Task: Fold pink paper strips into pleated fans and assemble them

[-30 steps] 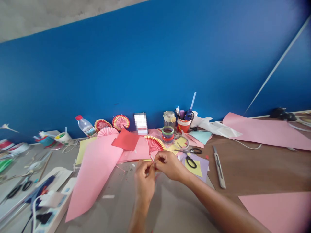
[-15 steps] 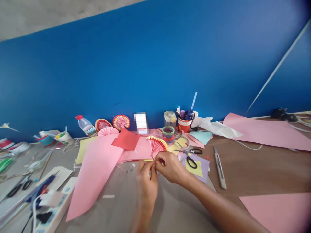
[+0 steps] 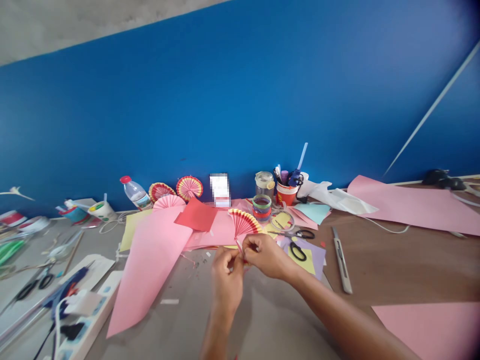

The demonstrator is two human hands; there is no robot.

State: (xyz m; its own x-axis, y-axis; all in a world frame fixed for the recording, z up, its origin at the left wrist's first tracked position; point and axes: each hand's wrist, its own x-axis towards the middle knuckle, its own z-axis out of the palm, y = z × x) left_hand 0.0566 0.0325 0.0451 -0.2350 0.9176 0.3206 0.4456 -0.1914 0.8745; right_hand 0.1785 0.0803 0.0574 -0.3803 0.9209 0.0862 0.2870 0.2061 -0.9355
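Observation:
A pleated paper fan (image 3: 243, 223), pink with a red and yellow rim, stands spread just above my hands. My left hand (image 3: 227, 278) and my right hand (image 3: 267, 257) meet at its narrow base, both with fingers pinched on it. Black scissors (image 3: 298, 251) lie on yellow and purple paper right of my right hand. A grey utility knife (image 3: 342, 260) rests further right on the brown table.
A large pink sheet (image 3: 150, 265) and a red square (image 3: 195, 215) lie to the left. Finished paper fans (image 3: 189, 187), a water bottle (image 3: 135, 193), tape rolls (image 3: 261, 207) and a red cup of pens (image 3: 286, 192) line the blue wall. More pink paper (image 3: 408, 204) lies right.
My hands and the fan stay together at its base; my fingers shifted slightly. The view drifted a little, moving everything slightly right.

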